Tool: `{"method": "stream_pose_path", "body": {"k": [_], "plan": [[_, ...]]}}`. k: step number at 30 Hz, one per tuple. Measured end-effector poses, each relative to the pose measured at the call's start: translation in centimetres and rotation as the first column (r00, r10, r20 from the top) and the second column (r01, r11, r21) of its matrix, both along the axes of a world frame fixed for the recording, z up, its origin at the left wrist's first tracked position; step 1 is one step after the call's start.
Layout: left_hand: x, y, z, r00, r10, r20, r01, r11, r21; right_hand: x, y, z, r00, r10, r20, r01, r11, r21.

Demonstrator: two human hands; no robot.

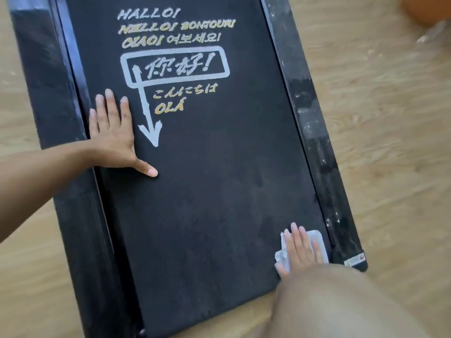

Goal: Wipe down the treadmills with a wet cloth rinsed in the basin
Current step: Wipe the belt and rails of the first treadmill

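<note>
Your right hand (300, 250), held straight and flat, presses the cloth (317, 240) beneath it, your left hand (114, 132) lies spread and empty on the treadmill belt (207, 191); lean hard and that belt may roll, slipping both

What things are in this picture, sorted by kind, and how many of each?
Treadmill: 1
Cloth: 1
Hands: 2 (left hand flat on the belt, right hand pressing the cloth)
Total: 4

White cloth (314, 242) flat on treadmill belt (207, 191)
</note>
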State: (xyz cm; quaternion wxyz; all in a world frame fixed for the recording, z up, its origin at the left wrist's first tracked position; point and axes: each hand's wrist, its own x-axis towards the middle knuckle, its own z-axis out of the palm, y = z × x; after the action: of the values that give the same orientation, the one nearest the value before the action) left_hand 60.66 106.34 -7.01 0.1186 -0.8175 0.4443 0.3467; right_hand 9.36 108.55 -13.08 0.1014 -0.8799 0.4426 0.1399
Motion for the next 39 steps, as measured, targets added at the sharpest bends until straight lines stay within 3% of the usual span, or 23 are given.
{"method": "stream_pose_path", "body": {"k": [7,10,12,17,19,21,26,29,32,36,39], "plan": [[0.2,-0.3,-0.6,0.999,-0.023,0.034,0.021,0.999,0.047,20.1,-23.4,1.3,0.991,0.077,0.112,-0.064,0.992,-0.111],[-0.3,-0.3,-0.2,0.997,-0.039,0.071,0.035,0.998,0.059,22.5,-26.6,1.0,0.991,0.094,0.092,-0.080,0.986,-0.146],[-0.9,-0.2,0.4,0.994,-0.028,0.101,0.021,0.998,0.065,19.4,-23.8,0.7,0.991,0.087,0.101,-0.076,0.991,-0.108],[-2.5,0.8,2.0,0.998,-0.010,0.062,0.014,0.998,-0.065,2.8,-3.9,1.9,0.997,-0.051,0.059,0.048,0.998,0.046],[-2.3,1.4,1.4,0.998,0.018,0.054,-0.013,0.996,-0.084,0.2,0.3,1.0,0.995,-0.071,0.067,0.068,0.997,0.037],[-1.8,1.5,0.5,0.997,0.005,0.074,0.003,0.994,-0.105,2.2,-1.6,0.2,0.993,-0.071,0.097,0.069,0.997,0.030],[-1.8,1.4,0.4,0.994,-0.027,0.107,0.037,0.996,-0.086,14.8,-15.6,-0.5,0.979,-0.048,0.198,0.072,0.991,-0.117],[-2.1,0.7,1.0,0.993,-0.057,0.108,0.063,0.997,-0.054,20.5,-19.6,0.0,0.974,-0.090,0.210,0.113,0.988,-0.102],[-2.2,0.6,1.2,0.990,-0.045,0.131,0.050,0.998,-0.036,18.9,-15.4,0.3,0.973,-0.043,0.225,0.064,0.994,-0.085],[-1.5,1.4,1.0,0.994,-0.022,0.105,0.029,0.998,-0.062,9.4,-1.7,0.6,0.978,0.015,0.210,-0.011,1.000,-0.021],[-1.1,2.8,1.4,0.984,-0.088,0.155,0.108,0.985,-0.131,5.1,0.3,1.5,0.965,0.021,0.263,-0.046,0.995,0.087]]}}
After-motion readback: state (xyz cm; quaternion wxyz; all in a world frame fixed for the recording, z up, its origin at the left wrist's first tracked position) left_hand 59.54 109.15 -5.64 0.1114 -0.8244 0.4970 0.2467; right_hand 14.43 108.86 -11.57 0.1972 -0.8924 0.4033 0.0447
